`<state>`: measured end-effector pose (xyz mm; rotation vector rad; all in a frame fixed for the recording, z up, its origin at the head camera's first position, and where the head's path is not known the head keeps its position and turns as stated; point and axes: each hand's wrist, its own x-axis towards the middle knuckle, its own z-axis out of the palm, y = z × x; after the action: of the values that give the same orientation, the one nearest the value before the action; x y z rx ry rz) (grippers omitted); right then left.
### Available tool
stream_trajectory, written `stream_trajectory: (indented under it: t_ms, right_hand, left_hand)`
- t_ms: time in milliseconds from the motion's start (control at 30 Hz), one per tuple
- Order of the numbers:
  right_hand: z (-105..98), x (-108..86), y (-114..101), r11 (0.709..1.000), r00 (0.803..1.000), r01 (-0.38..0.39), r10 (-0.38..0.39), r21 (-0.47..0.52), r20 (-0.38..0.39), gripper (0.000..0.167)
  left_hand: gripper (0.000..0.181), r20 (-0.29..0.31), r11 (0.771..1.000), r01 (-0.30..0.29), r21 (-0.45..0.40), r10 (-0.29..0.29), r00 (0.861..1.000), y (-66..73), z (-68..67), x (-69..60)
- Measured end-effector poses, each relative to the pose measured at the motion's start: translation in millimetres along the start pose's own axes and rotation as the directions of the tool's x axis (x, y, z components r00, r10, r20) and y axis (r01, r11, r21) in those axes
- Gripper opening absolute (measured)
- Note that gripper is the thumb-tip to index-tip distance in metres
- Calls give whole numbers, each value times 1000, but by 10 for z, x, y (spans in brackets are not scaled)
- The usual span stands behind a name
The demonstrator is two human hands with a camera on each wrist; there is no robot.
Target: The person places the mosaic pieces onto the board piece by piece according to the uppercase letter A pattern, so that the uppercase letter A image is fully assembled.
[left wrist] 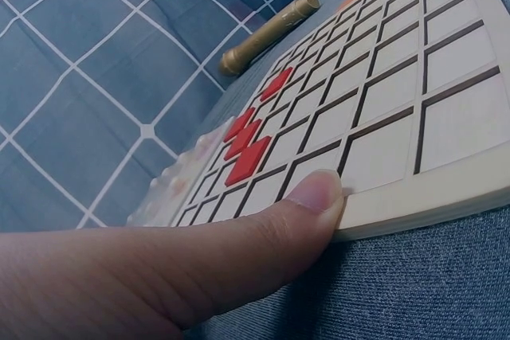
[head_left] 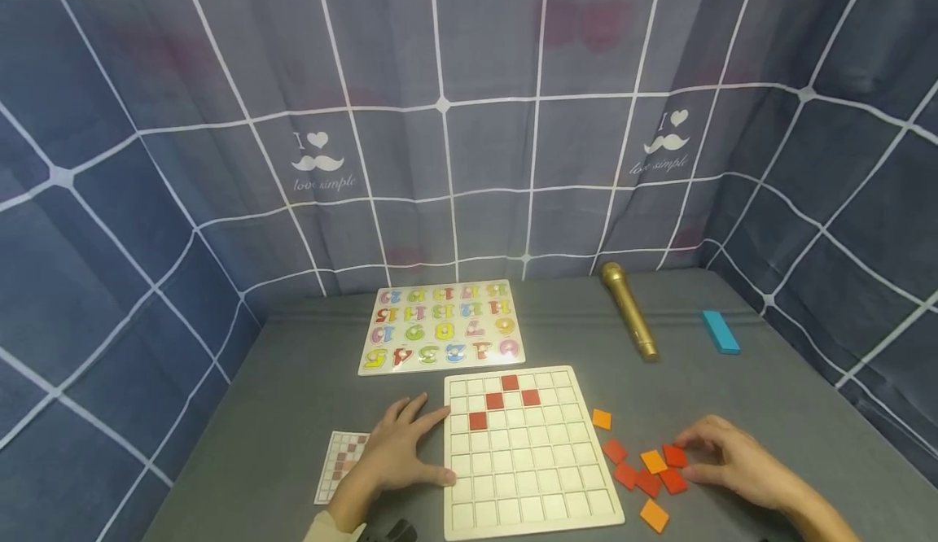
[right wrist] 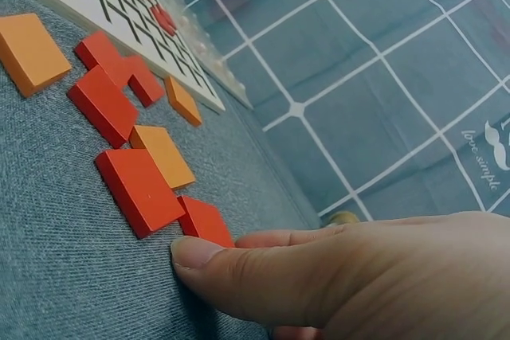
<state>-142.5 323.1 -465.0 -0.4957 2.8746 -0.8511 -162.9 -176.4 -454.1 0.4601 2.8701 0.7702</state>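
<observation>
Perhaps for easy glancing, a white rectangular card with printed reddish squares (head_left: 332, 462) lies at nine o'clock from the left hand (head_left: 396, 451). That hand's spread fingers seemingly steady the cream wooden grid board (head_left: 526, 469); four flat red square tiles (head_left: 495, 401) sit toward its twelve. At right, the nearest loose red square tile (head_left: 674, 455) lies at nine o'clock from the right hand (head_left: 735, 461), by its narrowed thumb and fingertip; I cannot tell whether they pinch.
</observation>
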Motion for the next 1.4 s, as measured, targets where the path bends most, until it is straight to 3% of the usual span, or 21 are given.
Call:
stream_trajectory:
  t_ms: [333, 633, 967, 1100, 1267, 1400]
  right_hand:
    - [3, 3, -61, 999, 997, 13, -15, -34, -73, 31]
    - [-21, 34, -175, 991, 987, -130, 130, 3, -91, 33]
    - [-33, 99, -383, 997, 988, -73, 75, 19, -136, 33]
    - [-14, 134, -429, 1000, 991, 9, -8, 11, -136, 29]
    - [15, 168, -461, 994, 975, 110, -111, -16, -192, 23]
    - [39, 205, -503, 993, 970, 113, -114, -20, -212, 24]
  left_hand:
    - [99, 1, 1000, 10, -15, -10, 1000, 29, -42, 20]
    - [99, 0, 1000, 15, -5, -15, 1000, 41, -62, 15]
    - [99, 2, 1000, 15, 4, -15, 1000, -1, -36, -8]
    - [99, -4, 1000, 15, -3, -15, 1000, -15, -12, -20]
    - [98, -10, 1000, -8, -17, 8, 1000, 16, -7, -31]
    - [98, -4, 1000, -13, -14, 13, 1000, 24, -8, -39]
